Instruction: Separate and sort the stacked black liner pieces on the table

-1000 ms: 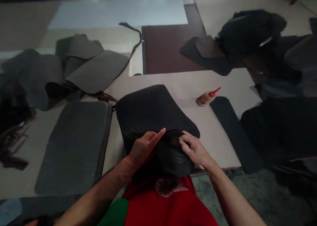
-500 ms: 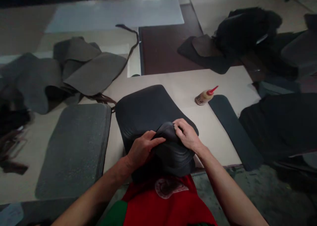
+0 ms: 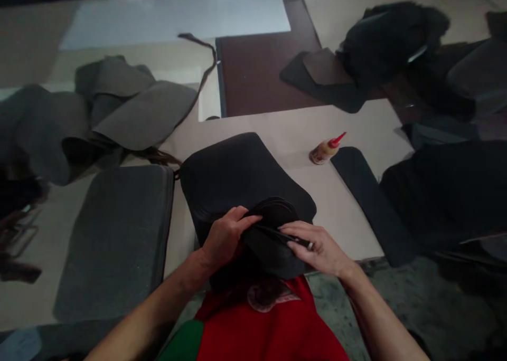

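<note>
A stack of black, leather-like sheets (image 3: 241,168) lies at the table's front edge, its near part bent up and fanned. My left hand (image 3: 224,234) is closed on the left side of the bent sheets, thumb along their top. On the right, my right hand (image 3: 319,247) pinches the sheets' edges between thumb and fingers. Several layers curl up between the two hands. Past the right hand stands a small bottle with a red nozzle (image 3: 327,149). Beside it lies a long dark strip (image 3: 368,202).
A neat stack of grey sheets (image 3: 114,239) sits on the left of the pale table (image 3: 285,139). Loose grey pieces (image 3: 146,110) are heaped behind it. Dark piles (image 3: 396,44) and large black sheets (image 3: 447,192) occupy the right.
My right hand has moved right and down, pulling the sheets' edges that way. The bent layers now spread apart more. My left hand keeps its place.
</note>
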`<action>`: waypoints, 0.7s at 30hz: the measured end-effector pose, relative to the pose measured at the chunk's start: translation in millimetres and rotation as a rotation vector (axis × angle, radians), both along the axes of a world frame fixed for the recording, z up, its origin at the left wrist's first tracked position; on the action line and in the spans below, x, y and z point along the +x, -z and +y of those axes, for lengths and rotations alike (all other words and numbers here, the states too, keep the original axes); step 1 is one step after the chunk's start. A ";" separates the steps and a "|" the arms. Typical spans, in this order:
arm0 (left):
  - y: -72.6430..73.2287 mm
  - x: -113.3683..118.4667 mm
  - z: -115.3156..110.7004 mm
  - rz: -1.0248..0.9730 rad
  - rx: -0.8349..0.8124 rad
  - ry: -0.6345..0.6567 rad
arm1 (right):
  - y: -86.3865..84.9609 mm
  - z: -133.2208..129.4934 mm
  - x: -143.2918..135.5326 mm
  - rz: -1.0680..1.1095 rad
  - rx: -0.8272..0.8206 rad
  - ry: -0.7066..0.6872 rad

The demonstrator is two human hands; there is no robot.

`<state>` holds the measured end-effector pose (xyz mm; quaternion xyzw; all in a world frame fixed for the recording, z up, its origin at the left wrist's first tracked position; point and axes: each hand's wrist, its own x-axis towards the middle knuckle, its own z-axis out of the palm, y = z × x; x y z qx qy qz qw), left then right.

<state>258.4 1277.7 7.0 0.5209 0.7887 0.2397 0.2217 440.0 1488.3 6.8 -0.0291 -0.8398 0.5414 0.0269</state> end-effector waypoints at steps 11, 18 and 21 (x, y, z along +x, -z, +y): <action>4.9 0.0 -2.5 0.024 -0.001 -0.006 | 10.3 -3.4 -7.1 -0.092 0.043 0.199; 5.7 2.0 -1.9 0.025 -0.010 -0.004 | 13.5 -5.8 -8.3 -0.092 -0.066 0.212; 5.0 1.7 -2.0 0.007 -0.004 -0.005 | 16.4 -10.6 -9.5 -0.059 -0.068 0.278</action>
